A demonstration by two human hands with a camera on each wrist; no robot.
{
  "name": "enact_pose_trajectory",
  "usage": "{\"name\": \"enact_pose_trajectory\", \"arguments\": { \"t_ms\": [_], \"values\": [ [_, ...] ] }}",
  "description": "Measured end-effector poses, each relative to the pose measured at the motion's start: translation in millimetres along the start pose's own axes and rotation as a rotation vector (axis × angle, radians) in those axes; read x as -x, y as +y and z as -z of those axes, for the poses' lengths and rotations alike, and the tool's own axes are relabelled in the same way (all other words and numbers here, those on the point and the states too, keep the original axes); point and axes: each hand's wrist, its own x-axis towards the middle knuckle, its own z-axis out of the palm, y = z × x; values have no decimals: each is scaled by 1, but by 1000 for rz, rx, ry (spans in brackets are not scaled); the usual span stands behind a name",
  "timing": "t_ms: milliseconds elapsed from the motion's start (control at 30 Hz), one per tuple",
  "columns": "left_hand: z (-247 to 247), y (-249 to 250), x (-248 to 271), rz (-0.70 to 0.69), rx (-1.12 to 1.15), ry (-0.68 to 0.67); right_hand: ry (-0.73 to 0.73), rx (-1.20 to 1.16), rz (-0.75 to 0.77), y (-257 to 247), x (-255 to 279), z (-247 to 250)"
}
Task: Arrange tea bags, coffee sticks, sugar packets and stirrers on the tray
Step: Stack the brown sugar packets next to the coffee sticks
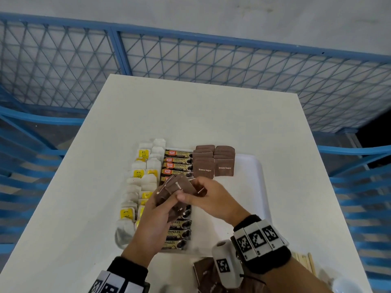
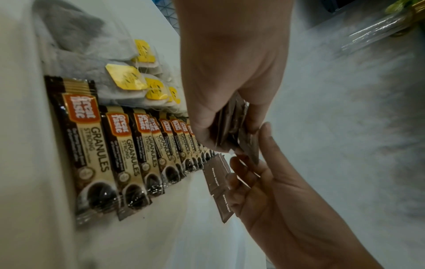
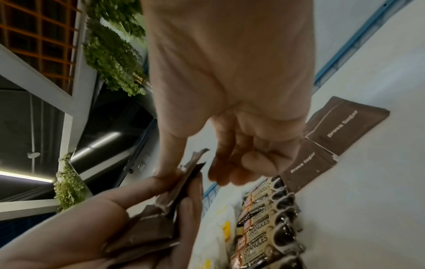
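A white tray [image 1: 251, 172] on the table carries tea bags [image 1: 141, 178] along its left side, a column of coffee sticks [image 1: 177, 163] in the middle, and two overlapping rows of brown sugar packets [image 1: 213, 163] at the far right. Above the coffee sticks, my left hand [image 1: 165, 201] grips a fanned bundle of sugar packets [image 1: 179, 187]. My right hand [image 1: 190, 194] meets it from the right and pinches the top packet between thumb and fingers. The bundle [image 2: 232, 123] shows in the left hand [image 2: 230, 127] in the left wrist view, and the right thumb touches it [image 3: 174, 196].
Loose sugar packets [image 1: 205, 269] lie on the table in front of the tray, partly hidden by my right wrist. Wooden stirrers [image 1: 304, 261] lie at the near right, beside a white object [image 1: 347, 286]. A blue mesh fence [image 1: 190, 60] stands behind the table.
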Motion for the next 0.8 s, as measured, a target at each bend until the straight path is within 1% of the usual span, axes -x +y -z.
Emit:
{"name": "enact_pose_trajectory", "arguments": {
  "t_ms": [100,200,300,433,600,700,800],
  "values": [
    [-2,-1,2,7,-5,10,-5,-74,-5,1,5,2],
    [-5,-1,5,47,29,26,12,-131,-50,0,8,8],
    [-7,-2,6,76,-19,17,39,-195,-73,1,11,14],
    [-10,-5,8,97,-88,-22,97,-289,-50,4,17,14],
    [-11,-7,9,104,-109,-17,84,-291,-17,11,23,15],
    [-7,-6,9,133,-71,5,174,-347,-37,17,19,27],
    [-4,-6,10,141,-34,14,343,-290,-93,30,6,44]
  ]
}}
